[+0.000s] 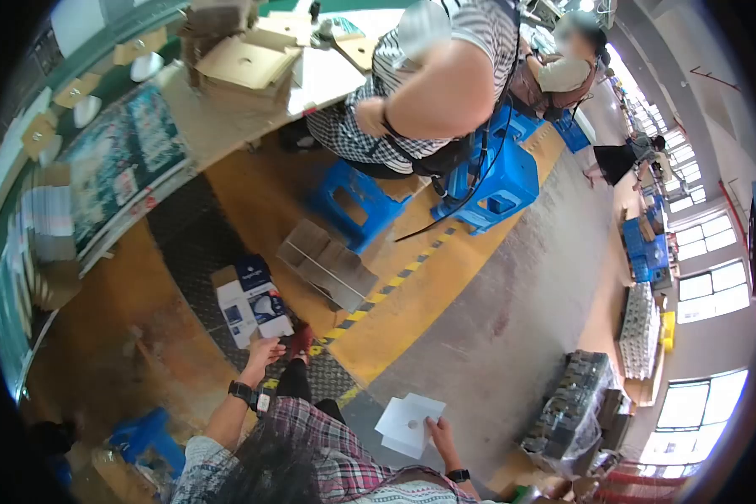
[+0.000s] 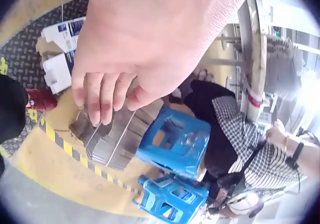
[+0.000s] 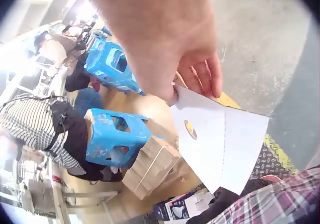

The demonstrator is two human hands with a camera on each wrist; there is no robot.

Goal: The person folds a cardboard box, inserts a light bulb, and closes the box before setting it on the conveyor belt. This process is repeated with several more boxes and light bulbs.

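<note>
My right hand pinches the edge of a white folded card with a round hole, thumb on one face and fingers on the other. My left hand has its fingers extended and slightly bent, with nothing seen in them. Beyond it lies a flattened white and dark blue printed box, low on the patterned dark floor strip; in the left wrist view the hand hides part of it. In the right wrist view the printed box shows at the bottom.
A strapped bundle of brown cardboard lies on the floor ahead, beside blue stools where people sit. A long worktable with stacked brown trays curves along the left. Wrapped goods stand at the right.
</note>
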